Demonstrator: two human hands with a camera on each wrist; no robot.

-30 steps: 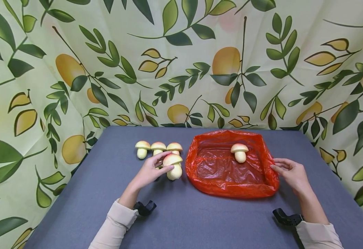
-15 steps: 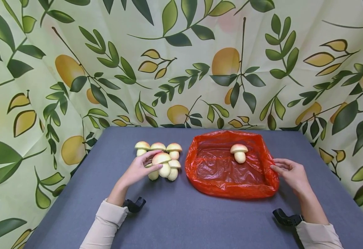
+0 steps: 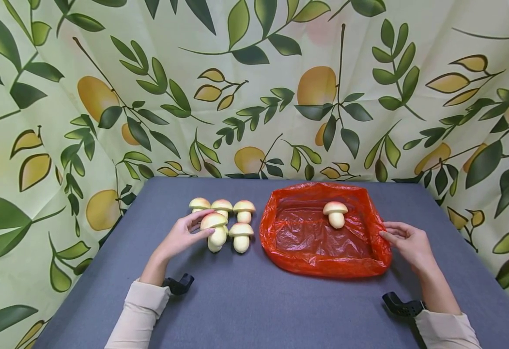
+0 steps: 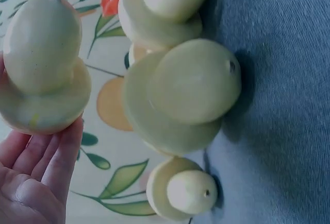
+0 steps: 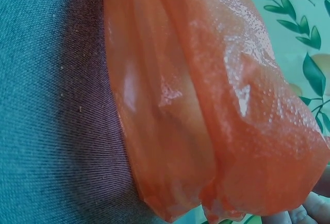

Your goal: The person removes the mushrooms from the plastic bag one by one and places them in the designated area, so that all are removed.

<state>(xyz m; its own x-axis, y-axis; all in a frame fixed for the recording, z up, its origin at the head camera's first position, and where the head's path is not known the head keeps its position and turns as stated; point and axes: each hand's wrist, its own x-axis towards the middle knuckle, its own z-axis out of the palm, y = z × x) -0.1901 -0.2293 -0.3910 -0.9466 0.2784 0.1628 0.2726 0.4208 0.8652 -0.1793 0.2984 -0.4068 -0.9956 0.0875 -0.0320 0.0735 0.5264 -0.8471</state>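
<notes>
My left hand [image 3: 181, 236] pinches a toy mushroom [image 3: 213, 228] with a pale stem and a pink-tinged cap. In the left wrist view the held mushroom [image 4: 44, 49] is lifted, its stem end up in that picture, with the fingers at its cap. Behind it in the head view, another mushroom is mostly hidden. A front mushroom [image 3: 241, 237] stands just to the right, and three make a back row, including a mushroom [image 3: 244, 211] at its right end. On the right, my right hand [image 3: 408, 242] grips the rim of an open red plastic bag [image 3: 324, 269]. One mushroom [image 3: 336, 214] stands inside the bag.
A blue-grey cloth [image 3: 280, 310] covers the table. Leaf-patterned fabric [image 3: 254, 97] hangs along the back and both sides. The bag's crumpled wall [image 5: 247, 131] fills much of the right wrist view.
My left hand has moved left with the held mushroom, from in front of the right front mushroom to the left one. My right hand and the bag stay in place.
</notes>
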